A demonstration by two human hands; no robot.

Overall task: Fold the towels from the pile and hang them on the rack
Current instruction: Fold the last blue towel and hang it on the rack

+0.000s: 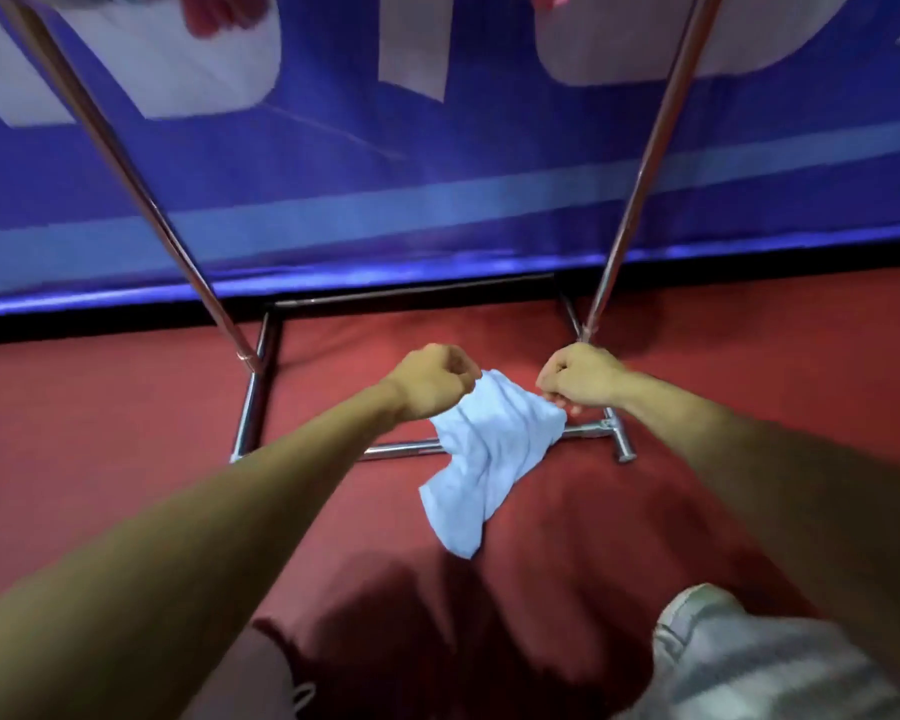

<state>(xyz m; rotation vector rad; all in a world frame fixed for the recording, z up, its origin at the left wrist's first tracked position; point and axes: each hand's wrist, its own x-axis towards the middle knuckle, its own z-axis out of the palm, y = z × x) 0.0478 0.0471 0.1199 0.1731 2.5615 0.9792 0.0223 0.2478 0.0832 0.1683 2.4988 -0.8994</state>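
A small light blue towel (481, 459) hangs crumpled between my two hands, held out in front of me above the red floor. My left hand (432, 381) grips its upper left corner in a fist. My right hand (580, 379) pinches the upper right edge with curled fingers. The chrome rack (645, 163) stands just beyond, its two poles rising on either side of my hands and its base tubes lying on the floor below the towel. The rack's top bar is out of view.
A blue banner (437, 189) with large white letters covers the wall behind the rack. Red and pink cloth shows blurred at the top edge. Red carpet (100, 418) lies underfoot. A striped grey cloth (739, 662) sits at the bottom right.
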